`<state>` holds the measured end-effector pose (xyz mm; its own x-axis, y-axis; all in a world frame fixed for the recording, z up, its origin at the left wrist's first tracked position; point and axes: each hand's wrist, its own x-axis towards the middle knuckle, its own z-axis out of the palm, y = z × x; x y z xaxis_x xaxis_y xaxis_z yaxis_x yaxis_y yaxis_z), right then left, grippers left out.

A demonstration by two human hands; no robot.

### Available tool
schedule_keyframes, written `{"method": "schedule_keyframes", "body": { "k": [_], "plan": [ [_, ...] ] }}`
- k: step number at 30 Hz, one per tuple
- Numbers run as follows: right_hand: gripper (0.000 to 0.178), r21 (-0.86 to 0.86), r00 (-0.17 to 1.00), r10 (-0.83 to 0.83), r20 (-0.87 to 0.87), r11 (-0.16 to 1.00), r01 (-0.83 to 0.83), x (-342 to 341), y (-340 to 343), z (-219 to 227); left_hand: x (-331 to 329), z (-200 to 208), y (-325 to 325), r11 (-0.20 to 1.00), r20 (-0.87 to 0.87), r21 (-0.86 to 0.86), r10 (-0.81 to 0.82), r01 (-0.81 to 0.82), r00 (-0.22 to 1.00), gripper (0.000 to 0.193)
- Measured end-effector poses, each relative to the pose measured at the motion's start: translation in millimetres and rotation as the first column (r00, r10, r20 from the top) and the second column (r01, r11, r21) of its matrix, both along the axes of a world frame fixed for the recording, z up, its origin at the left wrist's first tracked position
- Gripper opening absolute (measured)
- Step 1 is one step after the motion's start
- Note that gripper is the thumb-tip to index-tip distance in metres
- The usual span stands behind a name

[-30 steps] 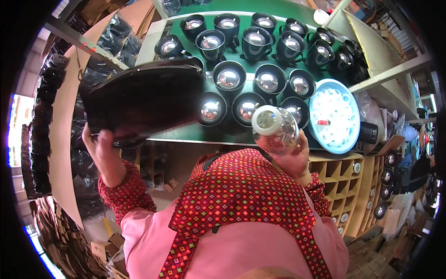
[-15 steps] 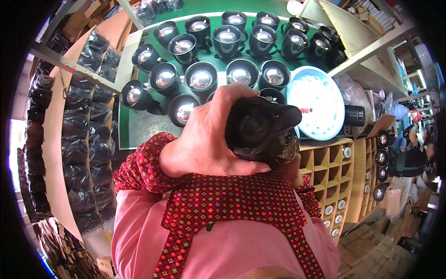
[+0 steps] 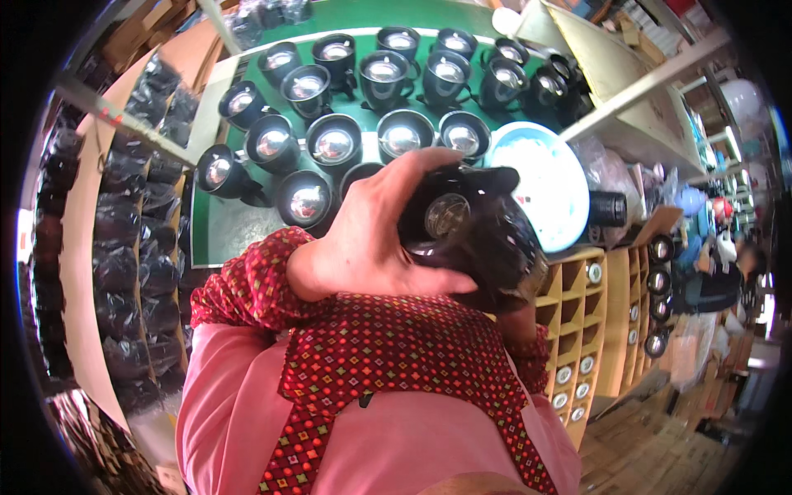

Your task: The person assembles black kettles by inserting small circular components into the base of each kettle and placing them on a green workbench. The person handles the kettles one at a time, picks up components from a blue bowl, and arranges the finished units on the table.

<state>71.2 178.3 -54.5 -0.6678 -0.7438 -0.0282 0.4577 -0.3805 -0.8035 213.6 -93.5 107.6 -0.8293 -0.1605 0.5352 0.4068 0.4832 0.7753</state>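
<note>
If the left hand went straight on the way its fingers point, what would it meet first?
The left hand would press into the glossy black, rounded vessel it grips. Past that, the light-blue round basin seems next, though depth is unclear.

A green table (image 3: 235, 231) spreads out past the left hand (image 3: 363, 227), and black cups (image 3: 233, 176) stand on it, mouths up and shiny inside. The nearest are just beyond the hand, one partly hidden by it; others run left of it and off to its far right, crowding together there. Right of the hand sits a pale blue basin (image 3: 583, 186).
</note>
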Motion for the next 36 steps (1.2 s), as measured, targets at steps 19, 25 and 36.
{"method": "schedule_keyframes", "body": {
  "k": [19,25,36],
  "plan": [
    [0.019,-0.212,-0.481,-0.165,-0.861,0.976,0.043,54,-263,195,117,-12,-147,0.612,0.124,0.789,-0.065,-0.059,0.990,0.064],
    [0.015,-0.180,-0.471,-0.212,-0.856,0.977,-0.113,85,-381,189,155,2,-240,0.590,0.315,0.730,0.156,-0.344,0.936,0.046],
    [0.036,0.105,-0.250,0.184,-0.950,0.949,0.298,67,-359,133,144,-84,-537,0.397,0.264,0.744,0.565,-0.538,0.782,0.030]
  ]
}}
